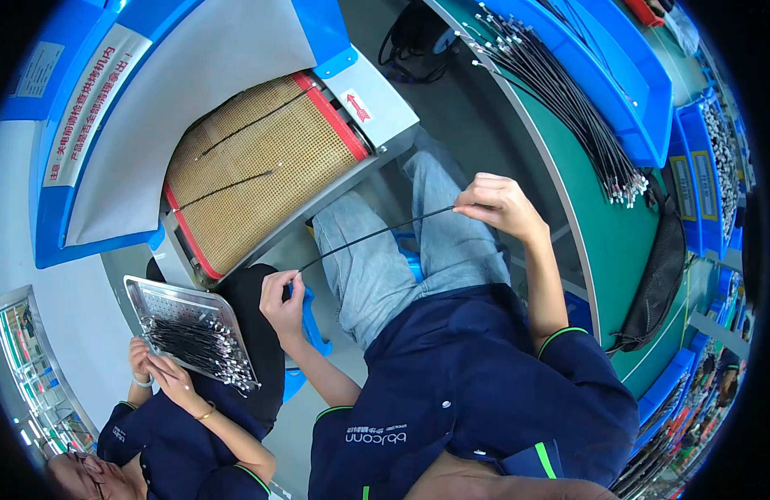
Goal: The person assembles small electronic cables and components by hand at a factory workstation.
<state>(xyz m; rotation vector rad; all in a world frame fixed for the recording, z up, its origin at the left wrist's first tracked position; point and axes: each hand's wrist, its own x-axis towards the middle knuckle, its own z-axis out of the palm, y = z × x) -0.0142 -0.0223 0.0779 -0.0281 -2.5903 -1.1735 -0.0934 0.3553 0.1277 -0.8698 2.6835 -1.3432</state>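
Note:
A thin black cable (376,237) is stretched between my two hands over my lap, rising to the right and bowing slightly. My left hand (282,304) pinches its lower left end. At the upper right, my right hand (501,207) grips the other end with fingers and thumb closed. My fingers cover both cable ends. Beyond my hands is a machine's tan mesh conveyor belt (260,179) with red edges, on which several dark cables (235,187) lie apart from each other.
A co-worker's hands (160,375) are beside a metal tray (235,312) heaped with black cables at lower left. A green bench (560,125) curves along the right, bearing a cable bundle (568,117), a blue bin (652,108) and a black pouch (656,275). A blue-edged machine hood (193,83) overhangs the belt.

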